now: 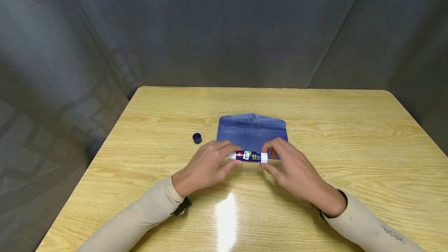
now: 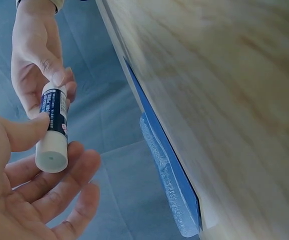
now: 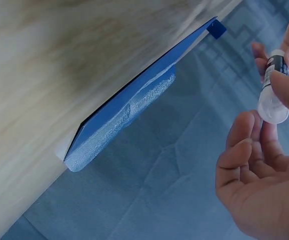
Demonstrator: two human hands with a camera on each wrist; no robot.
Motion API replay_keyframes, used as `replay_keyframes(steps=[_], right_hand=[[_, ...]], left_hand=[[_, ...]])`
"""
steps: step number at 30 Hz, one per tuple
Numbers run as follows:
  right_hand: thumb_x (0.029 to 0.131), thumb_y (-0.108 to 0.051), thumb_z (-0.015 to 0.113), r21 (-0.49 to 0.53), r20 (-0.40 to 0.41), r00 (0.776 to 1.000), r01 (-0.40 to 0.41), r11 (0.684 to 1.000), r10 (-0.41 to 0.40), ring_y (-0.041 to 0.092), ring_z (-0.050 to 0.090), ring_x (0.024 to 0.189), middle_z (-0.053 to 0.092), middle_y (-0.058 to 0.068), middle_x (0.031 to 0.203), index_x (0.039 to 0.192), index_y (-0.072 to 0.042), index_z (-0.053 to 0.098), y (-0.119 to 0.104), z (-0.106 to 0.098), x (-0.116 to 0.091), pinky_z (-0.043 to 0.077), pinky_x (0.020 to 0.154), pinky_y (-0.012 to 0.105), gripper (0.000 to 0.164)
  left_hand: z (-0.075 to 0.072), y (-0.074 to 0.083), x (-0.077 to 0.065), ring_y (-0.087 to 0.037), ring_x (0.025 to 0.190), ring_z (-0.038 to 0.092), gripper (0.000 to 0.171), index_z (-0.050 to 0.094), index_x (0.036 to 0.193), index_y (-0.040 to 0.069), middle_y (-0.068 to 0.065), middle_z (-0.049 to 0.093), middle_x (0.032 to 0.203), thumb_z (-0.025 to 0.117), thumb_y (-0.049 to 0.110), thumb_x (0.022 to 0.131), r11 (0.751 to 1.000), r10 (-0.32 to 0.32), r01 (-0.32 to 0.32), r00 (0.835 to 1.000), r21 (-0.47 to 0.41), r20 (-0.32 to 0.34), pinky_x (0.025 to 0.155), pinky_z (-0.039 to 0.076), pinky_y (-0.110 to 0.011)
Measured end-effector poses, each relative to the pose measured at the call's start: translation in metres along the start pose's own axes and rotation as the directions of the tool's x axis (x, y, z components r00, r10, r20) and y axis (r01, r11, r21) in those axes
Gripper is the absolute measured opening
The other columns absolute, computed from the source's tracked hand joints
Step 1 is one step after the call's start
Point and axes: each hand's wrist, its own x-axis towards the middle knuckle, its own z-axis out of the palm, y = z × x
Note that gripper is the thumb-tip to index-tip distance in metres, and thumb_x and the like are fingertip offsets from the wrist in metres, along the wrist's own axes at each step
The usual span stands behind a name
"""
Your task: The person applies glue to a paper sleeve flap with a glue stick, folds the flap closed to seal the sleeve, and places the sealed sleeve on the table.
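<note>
A glue stick (image 1: 250,156) with a dark blue label and white ends is held sideways between both hands. My left hand (image 1: 210,164) pinches its left end between thumb and fingers. At the other end, the thumb and fingers of my right hand (image 1: 297,170) grip the white base. Behind and below the stick lies a blue envelope (image 1: 250,137), its flap raised away from me. Whitish smears show on the flap (image 3: 119,117) in the right wrist view. The hands and stick cover part of the envelope's near edge.
A dark blue cap (image 1: 197,138) stands on the wooden table (image 1: 157,116), left of the envelope. Grey cloth (image 1: 224,30) hangs behind the table and along its sides. A bright reflection lies on the tabletop in front of the hands.
</note>
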Motion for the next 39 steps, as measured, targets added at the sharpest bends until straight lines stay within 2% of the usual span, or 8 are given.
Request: replay_keyframes(steps=[12, 17, 21, 24, 29, 35, 37, 39], right_hand=[[0.08, -0.023, 0.084, -0.033, -0.01, 1.0, 0.004, 0.999, -0.005, 0.011, 0.058, 0.081, 0.063, -0.008, 0.091, 0.102, -0.02, 0.065, 0.0018, -0.0004, -0.0001, 0.047, 0.067, 0.027, 0.029], [0.087, -0.029, 0.076, -0.066, 0.052, 0.998, -0.021, 0.998, 0.025, 0.008, 0.054, 0.081, 0.064, -0.01, 0.092, 0.102, -0.019, 0.066, 0.0007, -0.0009, -0.0001, 0.045, 0.068, 0.026, 0.021], [0.097, -0.03, 0.064, -0.07, 0.129, 0.99, -0.05, 0.996, 0.059, 0.006, 0.048, 0.079, 0.061, -0.013, 0.087, 0.097, -0.021, 0.066, 0.0009, -0.0008, -0.0001, 0.041, 0.067, 0.024, 0.01], [0.102, -0.028, 0.056, -0.063, 0.165, 0.984, -0.059, 0.996, 0.068, 0.006, 0.045, 0.077, 0.057, -0.013, 0.083, 0.091, -0.023, 0.064, 0.0011, -0.0005, -0.0002, 0.038, 0.066, 0.023, 0.015], [0.104, -0.028, 0.051, -0.057, 0.18, 0.98, -0.07, 0.996, 0.079, 0.007, 0.044, 0.075, 0.054, -0.013, 0.081, 0.089, -0.021, 0.063, 0.0012, -0.0007, -0.0004, 0.037, 0.065, 0.022, 0.02], [0.105, -0.034, 0.049, -0.04, 0.162, 0.983, -0.08, 0.996, 0.085, 0.007, 0.046, 0.079, 0.055, -0.013, 0.087, 0.097, -0.023, 0.064, 0.0013, -0.0006, -0.0006, 0.039, 0.067, 0.023, 0.02], [0.104, -0.036, 0.052, -0.026, 0.14, 0.987, -0.08, 0.997, 0.082, 0.007, 0.05, 0.083, 0.057, -0.012, 0.093, 0.104, -0.024, 0.062, 0.0008, -0.0003, -0.0013, 0.043, 0.07, 0.025, 0.016], [0.1, -0.038, 0.058, -0.005, 0.114, 0.991, -0.076, 0.997, 0.076, 0.008, 0.055, 0.089, 0.058, -0.011, 0.099, 0.111, -0.024, 0.06, 0.0001, -0.0002, -0.002, 0.047, 0.074, 0.028, 0.018]], left_hand=[[-0.0001, -0.0001, 0.0003, -0.011, 0.076, 0.067, 0.029, 0.072, 0.113, 0.009, -0.001, 0.073, 0.098, 0.074, 0.026, 0.09, 1.0, -0.011, 0.011, 1.0, -0.012, 0.008, 0.068, 0.055, -0.022], [0.0003, -0.0007, 0.0002, -0.011, 0.08, 0.068, 0.03, 0.072, 0.114, 0.009, -0.001, 0.073, 0.1, 0.075, 0.025, 0.089, 1.0, -0.003, 0.003, 1.0, -0.012, 0.003, 0.07, 0.056, -0.021], [0.0005, -0.0007, 0.0004, -0.011, 0.082, 0.069, 0.03, 0.072, 0.112, 0.009, -0.001, 0.073, 0.1, 0.076, 0.025, 0.088, 1.0, 0.018, -0.018, 1.0, -0.011, -0.004, 0.072, 0.057, -0.021], [0.0001, 0.0002, 0.0007, -0.012, 0.084, 0.07, 0.03, 0.072, 0.111, 0.009, -0.001, 0.073, 0.1, 0.077, 0.025, 0.087, 0.999, 0.032, -0.032, 0.999, -0.009, -0.01, 0.074, 0.057, -0.022], [-0.0008, 0.0014, 0.0007, -0.012, 0.087, 0.07, 0.03, 0.072, 0.11, 0.009, -0.001, 0.073, 0.1, 0.078, 0.025, 0.086, 0.999, 0.036, -0.036, 0.999, 0.004, -0.017, 0.076, 0.058, -0.025], [-0.0003, 0.0015, 0.0, -0.011, 0.083, 0.069, 0.029, 0.073, 0.11, 0.009, -0.001, 0.073, 0.098, 0.078, 0.026, 0.086, 0.999, 0.041, -0.041, 0.999, 0.014, -0.032, 0.076, 0.057, -0.026], [0.0, 0.0014, -0.0003, -0.011, 0.082, 0.068, 0.029, 0.073, 0.11, 0.008, 0.0, 0.072, 0.097, 0.078, 0.026, 0.087, 0.999, 0.04, -0.039, 0.999, 0.017, -0.035, 0.076, 0.057, -0.027], [0.0001, 0.0016, -0.0005, -0.01, 0.081, 0.067, 0.028, 0.073, 0.11, 0.009, 0.0, 0.072, 0.097, 0.078, 0.025, 0.087, 0.999, 0.035, -0.034, 0.999, 0.018, -0.035, 0.075, 0.056, -0.027]])
